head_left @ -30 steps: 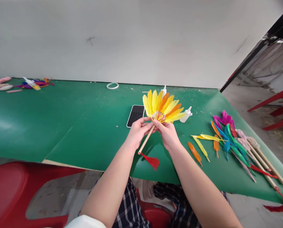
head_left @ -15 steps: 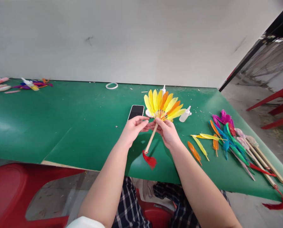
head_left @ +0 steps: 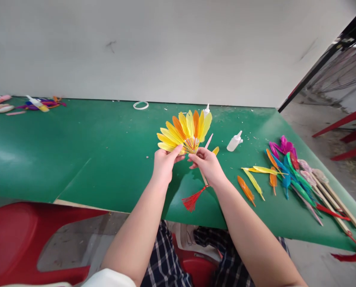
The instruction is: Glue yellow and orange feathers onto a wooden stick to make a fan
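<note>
A hand fan of yellow and orange feathers (head_left: 178, 129) is held above the table with its feathers spread upward. My left hand (head_left: 163, 162) is closed on the lower left feathers, thumb on top. My right hand (head_left: 207, 162) pinches the fan near the base, where the feather quills meet. Below the right hand, the wooden handle shows in part, tilted down to the right. A red tassel (head_left: 192, 199) hangs from its end. Just behind the right hand, a thin pink piece (head_left: 209, 140) and a yellow feather tip (head_left: 215, 150) stick out.
On the green table (head_left: 112, 159), a white glue bottle (head_left: 234, 142) stands right of the fan, another (head_left: 207, 109) behind it. Loose feathers (head_left: 257, 183) and wooden-handled fans (head_left: 330, 199) lie at right. A tape ring (head_left: 140, 105) lies near the wall. A red chair (head_left: 10, 243) stands left.
The fan has turned, its feathers swinging left and its handle right. My left hand has moved onto the feathers. The phone seen earlier is now hidden behind the fan.
</note>
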`<state>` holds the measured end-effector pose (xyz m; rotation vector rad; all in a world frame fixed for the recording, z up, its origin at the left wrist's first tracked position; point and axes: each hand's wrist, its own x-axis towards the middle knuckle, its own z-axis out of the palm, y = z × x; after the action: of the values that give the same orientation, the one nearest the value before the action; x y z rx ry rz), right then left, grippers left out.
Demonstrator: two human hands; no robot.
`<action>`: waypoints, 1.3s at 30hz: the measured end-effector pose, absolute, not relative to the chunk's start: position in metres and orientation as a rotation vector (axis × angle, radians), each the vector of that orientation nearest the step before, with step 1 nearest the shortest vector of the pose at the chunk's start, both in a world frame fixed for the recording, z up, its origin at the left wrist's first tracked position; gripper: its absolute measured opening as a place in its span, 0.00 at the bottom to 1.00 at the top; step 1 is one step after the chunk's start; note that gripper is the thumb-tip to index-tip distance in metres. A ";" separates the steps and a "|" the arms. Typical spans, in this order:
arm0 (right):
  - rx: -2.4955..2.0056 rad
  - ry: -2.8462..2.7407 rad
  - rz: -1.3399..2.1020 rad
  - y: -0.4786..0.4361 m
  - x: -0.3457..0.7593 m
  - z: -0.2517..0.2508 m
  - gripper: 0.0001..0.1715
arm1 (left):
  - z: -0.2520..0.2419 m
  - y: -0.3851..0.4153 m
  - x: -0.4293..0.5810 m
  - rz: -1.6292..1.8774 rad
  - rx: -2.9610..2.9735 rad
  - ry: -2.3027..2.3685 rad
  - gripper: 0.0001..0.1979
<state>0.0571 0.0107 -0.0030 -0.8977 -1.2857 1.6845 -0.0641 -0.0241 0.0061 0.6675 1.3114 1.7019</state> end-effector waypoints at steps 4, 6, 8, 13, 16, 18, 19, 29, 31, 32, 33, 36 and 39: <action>-0.908 -1.320 1.657 0.011 0.056 -0.005 0.12 | 0.007 -0.025 -0.060 1.652 0.691 1.232 0.19; -0.906 -1.326 1.659 0.011 0.056 -0.005 0.12 | 0.007 -0.025 -0.058 1.662 0.694 1.226 0.19; -0.905 -1.332 1.651 0.011 0.056 -0.005 0.12 | 0.007 -0.025 -0.057 1.678 0.694 1.241 0.18; -0.892 -1.364 1.637 0.011 0.056 -0.007 0.11 | 0.007 -0.024 -0.057 1.686 0.692 1.274 0.18; -0.880 -1.362 1.642 0.011 0.056 -0.008 0.11 | 0.006 -0.024 -0.057 1.688 0.696 1.279 0.18; -0.877 -1.352 1.654 0.010 0.056 -0.007 0.11 | 0.006 -0.024 -0.058 1.689 0.700 1.278 0.18; -0.878 -1.348 1.659 0.010 0.056 -0.007 0.11 | 0.005 -0.024 -0.058 1.688 0.703 1.277 0.18; -0.914 -1.293 1.599 0.009 0.056 -0.001 0.12 | 0.007 -0.024 -0.057 1.703 0.717 1.272 0.17; -0.920 -1.292 1.582 0.009 0.055 -0.002 0.12 | 0.006 -0.024 -0.056 1.701 0.712 1.281 0.17; -0.921 -1.298 1.575 0.009 0.055 -0.002 0.12 | 0.006 -0.024 -0.056 1.700 0.709 1.287 0.18; -0.919 -1.306 1.568 0.010 0.055 -0.003 0.13 | 0.006 -0.025 -0.056 1.699 0.707 1.291 0.18; -0.913 -1.335 1.549 0.010 0.055 -0.004 0.14 | 0.005 -0.024 -0.056 1.698 0.715 1.291 0.18; -0.912 -1.327 1.564 0.010 0.055 -0.005 0.14 | 0.004 -0.024 -0.056 1.703 0.715 1.276 0.18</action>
<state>0.0549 0.0100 -0.0054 -0.9121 -1.3271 1.5643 -0.0561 -0.0235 0.0040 0.7154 1.2757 1.7030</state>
